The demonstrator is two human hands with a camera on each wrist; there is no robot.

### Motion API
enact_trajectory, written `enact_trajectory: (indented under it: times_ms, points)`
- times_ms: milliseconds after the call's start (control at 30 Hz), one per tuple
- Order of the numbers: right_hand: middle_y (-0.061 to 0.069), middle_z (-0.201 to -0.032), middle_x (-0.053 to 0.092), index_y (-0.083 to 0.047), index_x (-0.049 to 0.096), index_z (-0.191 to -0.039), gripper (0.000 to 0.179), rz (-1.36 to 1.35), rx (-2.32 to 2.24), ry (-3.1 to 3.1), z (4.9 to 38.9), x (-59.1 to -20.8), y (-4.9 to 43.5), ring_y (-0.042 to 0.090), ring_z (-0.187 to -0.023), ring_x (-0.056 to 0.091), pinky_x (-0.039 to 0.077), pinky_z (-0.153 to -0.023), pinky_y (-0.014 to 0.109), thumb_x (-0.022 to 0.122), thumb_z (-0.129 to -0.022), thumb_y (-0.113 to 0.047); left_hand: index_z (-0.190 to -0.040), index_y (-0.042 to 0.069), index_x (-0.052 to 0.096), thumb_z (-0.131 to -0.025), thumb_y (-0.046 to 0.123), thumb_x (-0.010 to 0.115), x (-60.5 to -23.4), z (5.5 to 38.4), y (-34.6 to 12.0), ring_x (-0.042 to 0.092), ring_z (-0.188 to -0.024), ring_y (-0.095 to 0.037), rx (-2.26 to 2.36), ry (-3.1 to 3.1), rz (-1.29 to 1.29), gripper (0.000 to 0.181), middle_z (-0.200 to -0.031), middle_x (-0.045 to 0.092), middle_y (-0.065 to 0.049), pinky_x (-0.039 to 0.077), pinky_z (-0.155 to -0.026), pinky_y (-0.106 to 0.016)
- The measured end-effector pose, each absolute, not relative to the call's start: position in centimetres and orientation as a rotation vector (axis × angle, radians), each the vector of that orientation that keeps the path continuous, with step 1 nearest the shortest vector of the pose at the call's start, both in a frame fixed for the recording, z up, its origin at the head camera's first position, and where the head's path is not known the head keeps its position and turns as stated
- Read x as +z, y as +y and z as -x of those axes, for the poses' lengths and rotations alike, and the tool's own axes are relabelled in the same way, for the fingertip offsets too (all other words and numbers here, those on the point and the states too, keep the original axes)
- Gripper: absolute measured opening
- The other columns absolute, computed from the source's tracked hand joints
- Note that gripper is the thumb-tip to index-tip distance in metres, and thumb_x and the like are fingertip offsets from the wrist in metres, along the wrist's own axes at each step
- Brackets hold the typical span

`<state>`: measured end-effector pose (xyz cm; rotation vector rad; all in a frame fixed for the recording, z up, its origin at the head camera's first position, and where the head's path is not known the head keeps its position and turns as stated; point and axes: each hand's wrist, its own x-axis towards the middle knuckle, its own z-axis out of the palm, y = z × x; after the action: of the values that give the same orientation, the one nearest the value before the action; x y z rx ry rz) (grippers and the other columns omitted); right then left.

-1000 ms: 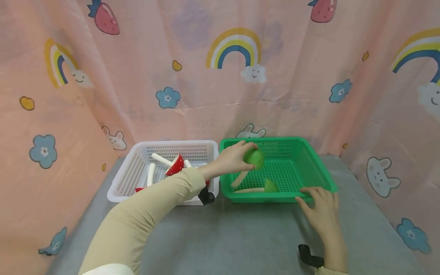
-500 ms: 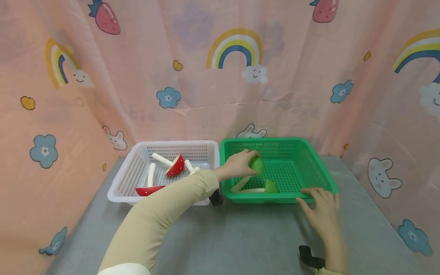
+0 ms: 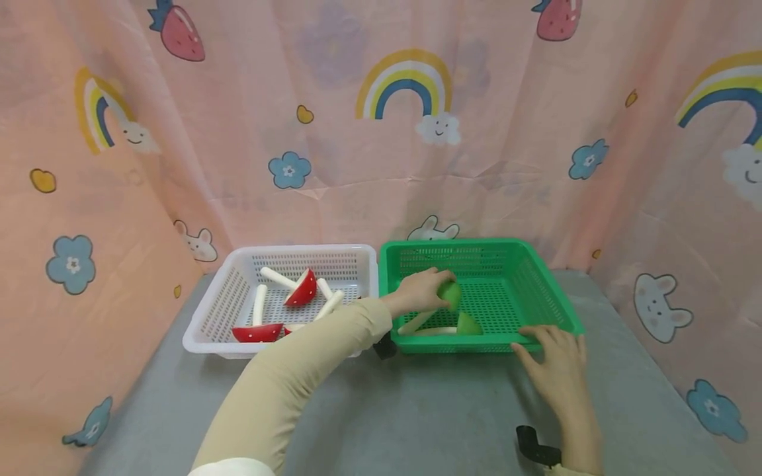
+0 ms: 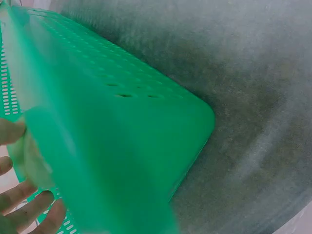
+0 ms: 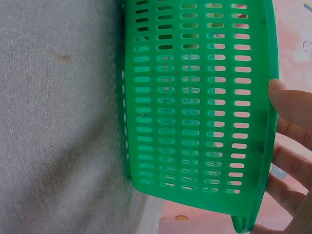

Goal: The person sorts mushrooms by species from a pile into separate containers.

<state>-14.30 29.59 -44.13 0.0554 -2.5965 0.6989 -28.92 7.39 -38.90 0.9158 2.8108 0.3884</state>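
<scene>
My left hand (image 3: pixel 421 291) holds the green cap of a toy mushroom (image 3: pixel 450 295) low inside the left part of the green basket (image 3: pixel 550 291). In the left wrist view, fingers (image 4: pixel 24 207) bend around the pale green piece (image 4: pixel 35 163) behind the basket's wall. A second green-capped toy mushroom (image 3: pixel 469 324) lies along the near wall. Another pale stem (image 3: pixel 415 322) slants beside it; whether it belongs to the held cap, I cannot tell. My right hand (image 3: pixel 559 363) grips the basket's near right rim, its thumb and fingers on either side in the right wrist view.
A white basket (image 3: pixel 205 317) stands to the left, side by side with the green one, and holds several red-capped toy mushrooms (image 3: pixel 302 289) with white stems. My left forearm crosses its near right corner. Both baskets stand on a grey tabletop (image 3: pixel 381 410) before a pink printed curtain (image 3: pixel 369 185).
My left hand has moved down and slightly right with the green-capped mushroom, deeper into the green basket. More red caps show in the white basket. The right hand has stayed on the rim.
</scene>
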Motion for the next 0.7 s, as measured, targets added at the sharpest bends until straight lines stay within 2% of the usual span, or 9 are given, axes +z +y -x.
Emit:
enact_trajectory:
  times_ms: [133, 267, 333, 400, 567, 633, 700]
  points:
    - [0.023, -0.116, 0.059, -0.008, 0.065, -0.110, 0.028, -0.058, 0.702, -2.601, 14.3, -44.2, 29.5, 0.048, -0.115, 0.042, 0.006, -0.108, 0.075, 0.071, -0.086, -0.022, -0.140, 0.022, 0.046, -0.092, 0.034, 0.063, -38.8, 28.5, 6.9, 0.063, -0.098, -0.018, 0.356, 2.787, -0.943, 0.053, -0.135, 0.054, -0.005, 0.052, -0.072, -0.028]
    - [0.024, -0.115, 0.059, -0.007, 0.065, -0.109, 0.028, -0.060, 0.713, -2.584, 14.4, -44.4, 29.6, 0.047, -0.114, 0.043, 0.006, -0.109, 0.075, 0.071, -0.086, -0.021, -0.138, 0.022, 0.050, -0.094, 0.035, 0.060, -38.7, 28.2, 6.4, 0.060, -0.115, -0.021, 0.336, 2.797, -0.947, 0.047, -0.140, 0.052, -0.006, 0.054, -0.085, -0.034]
    - [0.024, -0.115, 0.059, -0.007, 0.065, -0.109, 0.027, -0.065, 0.712, -2.578, 14.4, -44.4, 29.7, 0.047, -0.114, 0.043, 0.006, -0.108, 0.075, 0.071, -0.086, -0.021, -0.136, 0.022, 0.052, -0.094, 0.033, 0.060, -38.7, 28.1, 6.2, 0.060, -0.116, -0.021, 0.333, 2.798, -0.947, 0.045, -0.140, 0.052, -0.007, 0.054, -0.086, -0.036]
    - [0.023, -0.115, 0.059, -0.007, 0.065, -0.110, 0.027, -0.067, 0.708, -2.577, 14.5, -44.4, 29.8, 0.047, -0.114, 0.043, 0.006, -0.109, 0.075, 0.070, -0.086, -0.021, -0.135, 0.022, 0.053, -0.094, 0.032, 0.060, -38.7, 27.9, 6.0, 0.061, -0.113, -0.020, 0.322, 2.795, -0.959, 0.043, -0.138, 0.054, -0.007, 0.055, -0.083, -0.034]
    - [0.023, -0.118, 0.058, -0.008, 0.064, -0.112, 0.028, -0.049, 0.691, -2.587, 14.3, -44.2, 30.3, 0.049, -0.114, 0.043, 0.003, -0.109, 0.074, 0.069, -0.088, -0.023, -0.134, 0.021, 0.054, -0.093, 0.031, 0.061, -38.5, 27.0, 5.6, 0.061, -0.095, -0.015, 0.342, 2.788, -1.047, 0.043, -0.127, 0.059, -0.005, 0.050, -0.065, -0.025]
    - [0.024, -0.120, 0.057, -0.009, 0.063, -0.115, 0.031, -0.042, 0.690, -2.593, 14.2, -44.0, 30.5, 0.049, -0.115, 0.042, 0.001, -0.110, 0.074, 0.067, -0.090, -0.026, -0.134, 0.021, 0.054, -0.093, 0.032, 0.061, -38.3, 26.3, 5.3, 0.060, -0.097, -0.015, 0.340, 2.813, -1.082, 0.043, -0.126, 0.059, -0.003, 0.049, -0.065, -0.023]
    - [0.024, -0.123, 0.056, -0.009, 0.062, -0.118, 0.033, -0.046, 0.690, -2.591, 14.3, -43.7, 30.6, 0.049, -0.116, 0.042, 0.001, -0.111, 0.072, 0.065, -0.091, -0.027, -0.135, 0.022, 0.053, -0.094, 0.034, 0.059, -37.9, 25.5, 4.8, 0.060, -0.104, -0.015, 0.315, 2.859, -1.112, 0.043, -0.128, 0.058, -0.002, 0.051, -0.070, -0.025]
